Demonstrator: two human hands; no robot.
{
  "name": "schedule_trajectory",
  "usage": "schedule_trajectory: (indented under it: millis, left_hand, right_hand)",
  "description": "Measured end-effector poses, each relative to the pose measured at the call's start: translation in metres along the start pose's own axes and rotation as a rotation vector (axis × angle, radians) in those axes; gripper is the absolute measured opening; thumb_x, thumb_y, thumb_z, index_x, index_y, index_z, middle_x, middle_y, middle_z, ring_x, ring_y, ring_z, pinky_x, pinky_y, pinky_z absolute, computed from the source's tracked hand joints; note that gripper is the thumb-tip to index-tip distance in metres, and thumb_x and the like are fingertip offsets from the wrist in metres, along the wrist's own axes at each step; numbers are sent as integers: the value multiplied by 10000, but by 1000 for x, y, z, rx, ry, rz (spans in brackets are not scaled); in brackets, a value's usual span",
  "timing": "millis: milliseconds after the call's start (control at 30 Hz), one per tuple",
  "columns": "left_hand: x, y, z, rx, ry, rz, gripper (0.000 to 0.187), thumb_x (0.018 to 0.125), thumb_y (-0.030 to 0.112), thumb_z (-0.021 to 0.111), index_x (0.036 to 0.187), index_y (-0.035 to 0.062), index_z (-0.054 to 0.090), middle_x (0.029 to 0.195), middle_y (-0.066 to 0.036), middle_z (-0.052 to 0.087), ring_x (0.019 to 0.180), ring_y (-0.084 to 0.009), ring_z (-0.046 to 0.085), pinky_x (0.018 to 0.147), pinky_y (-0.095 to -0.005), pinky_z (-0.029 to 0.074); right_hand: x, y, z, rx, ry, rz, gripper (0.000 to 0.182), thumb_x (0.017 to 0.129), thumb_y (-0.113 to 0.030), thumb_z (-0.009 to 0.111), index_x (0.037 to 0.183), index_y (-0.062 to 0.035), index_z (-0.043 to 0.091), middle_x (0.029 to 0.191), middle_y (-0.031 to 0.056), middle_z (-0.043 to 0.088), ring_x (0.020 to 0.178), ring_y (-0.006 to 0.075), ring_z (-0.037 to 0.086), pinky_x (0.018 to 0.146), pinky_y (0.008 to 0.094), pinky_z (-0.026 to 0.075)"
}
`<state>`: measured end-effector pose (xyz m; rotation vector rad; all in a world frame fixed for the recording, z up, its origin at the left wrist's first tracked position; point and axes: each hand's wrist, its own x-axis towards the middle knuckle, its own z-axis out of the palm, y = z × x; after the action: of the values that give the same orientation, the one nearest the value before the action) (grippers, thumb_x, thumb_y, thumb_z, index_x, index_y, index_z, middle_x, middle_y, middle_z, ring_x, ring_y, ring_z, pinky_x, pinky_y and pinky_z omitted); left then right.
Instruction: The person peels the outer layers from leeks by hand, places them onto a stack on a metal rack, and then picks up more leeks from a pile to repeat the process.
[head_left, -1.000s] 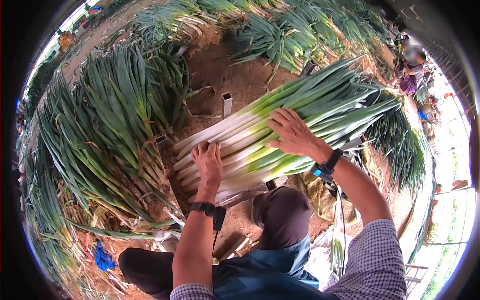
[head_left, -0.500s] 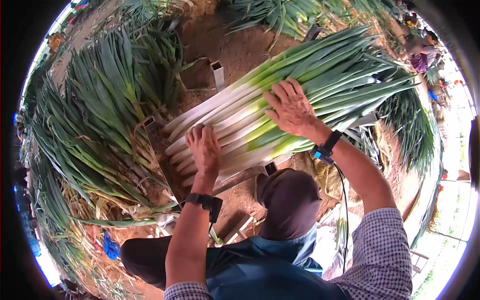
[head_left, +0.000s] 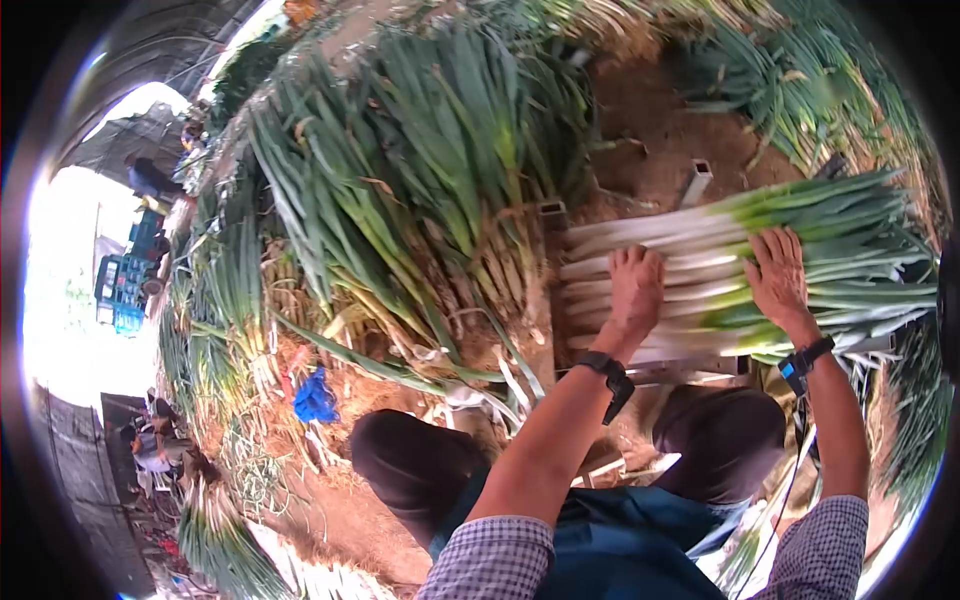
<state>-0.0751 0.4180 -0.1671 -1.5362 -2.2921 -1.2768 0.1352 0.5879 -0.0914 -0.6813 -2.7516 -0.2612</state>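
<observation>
A row of cleaned long green onions (head_left: 690, 287) lies side by side across a metal frame (head_left: 552, 260), white stems to the left and green leaves to the right. My left hand (head_left: 636, 288) rests on the white stems, its fingers curled down over them; the fingertips are partly hidden. Farther right, my right hand (head_left: 778, 278) lies flat over the stalks where white turns to green, fingers stretched out. Both wrists wear black bands.
Uncleaned green onions (head_left: 400, 190) are heaped left of the frame. A metal post (head_left: 696, 182) rises behind it. On the ground lies a blue plastic bag (head_left: 315, 396). A person (head_left: 160, 445) is at the far left, near another onion bundle (head_left: 222, 540).
My view has swung left, so the onions and frame sit farther right in the picture. Both hands remain on the onions, and the right hand's fingers now point more away from me.
</observation>
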Motion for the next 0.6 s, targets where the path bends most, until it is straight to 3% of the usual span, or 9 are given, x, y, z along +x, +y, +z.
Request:
schedule_trajectory:
  millis: [67,167,267,300,333,367,433,500,600]
  left_hand:
    - [9,-2,-39,-85,-273,-90,86,923,111,601,985,78,650,1080,-123,643,1061,-306,555,951,-479,427]
    - [16,-12,-161,-150,-44,-62,133,975,145,577,1024,93,688,1054,-100,694,968,-243,630,883,-441,528]
    - [-16,-90,-265,-306,257,-539,236,918,-15,592,1092,87,715,1048,-89,726,829,-190,681,671,-268,592]
    - [-37,-131,-286,-760,484,-497,219,924,25,619,1114,81,711,1019,-90,728,749,-133,664,585,-211,563]
    - [-53,-133,-318,-362,542,-837,351,843,122,680,1184,36,674,1049,-104,687,845,-201,677,627,-257,570]
    - [-84,-199,-328,-268,825,-905,304,826,108,700,1122,39,693,938,-79,690,769,-167,671,571,-276,544]
    - [-128,-245,-356,-292,920,-1133,280,851,252,787,960,12,692,787,-80,693,659,-173,666,523,-272,514]
    - [-197,-304,-353,-410,860,-1206,627,786,388,854,1137,-77,623,924,-107,701,823,-200,700,697,-329,572]
    - [-234,-310,-321,-538,662,-1441,741,827,647,721,1228,30,638,1062,-86,666,910,-212,618,773,-405,533]
  right_hand:
    - [3,4,4,-21,58,-16,421,896,-214,649,1258,-21,555,1286,186,522,1278,386,435,1163,532,292]
    - [-3,5,10,-25,39,-30,425,905,-202,640,1278,-20,549,1306,185,517,1289,381,431,1168,526,289]
    - [0,1,5,-37,35,-23,435,916,-187,625,1308,-20,535,1324,181,514,1302,378,424,1175,521,285]
    - [-1,2,6,-45,39,-23,438,916,-185,624,1312,-21,533,1325,181,514,1305,378,423,1176,521,284]
    - [-2,1,6,-50,41,-22,441,916,-183,622,1316,-21,530,1326,181,515,1307,379,422,1177,521,283]
    - [-2,0,4,-47,42,-28,450,911,-172,623,1324,-21,528,1335,182,512,1314,379,417,1177,520,284]
    - [-2,-1,3,-52,36,-30,463,903,-170,629,1328,-17,524,1339,185,511,1315,381,420,1177,524,285]
    - [-1,-2,5,-63,43,-24,478,889,-169,639,1325,-12,522,1339,193,511,1310,385,427,1175,529,286]
    - [0,-5,5,-63,55,-9,492,854,-183,653,1294,-2,529,1334,212,507,1300,406,433,1173,545,279]
